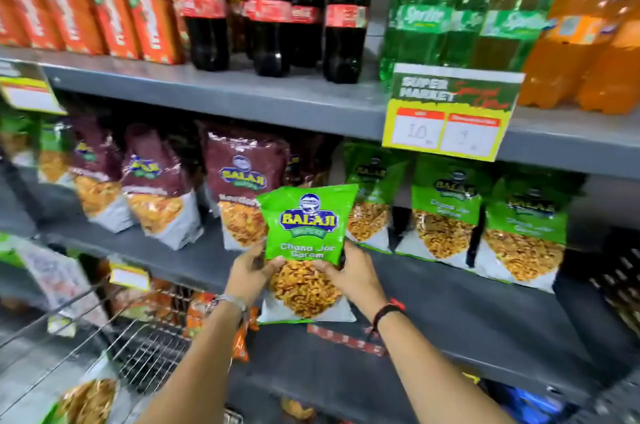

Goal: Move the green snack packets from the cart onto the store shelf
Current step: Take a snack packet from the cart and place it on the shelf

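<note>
Two hands hold one green snack packet (306, 243) upright at the centre of the frame, in front of the middle shelf (450, 305); the left hand (251, 273) grips its left edge with fingers curled around the side and the thumb pressed on the front; the right hand (349, 273) clasps the right edge the same way, fingers wrapped behind and out of sight. Both hands are closed on the packet at about its middle, just above the clear window showing the snack. Right of centre, three more green packets (446, 212) stand in a row on the same shelf; left of centre stand maroon packets (242, 188). Along the upper shelf are cola bottles (266, 18), green soda bottles (429, 14) and a price sign (450, 111). At the lower left sits a wire cart (138, 351) with another packet (86, 401) lying inside it.
</note>
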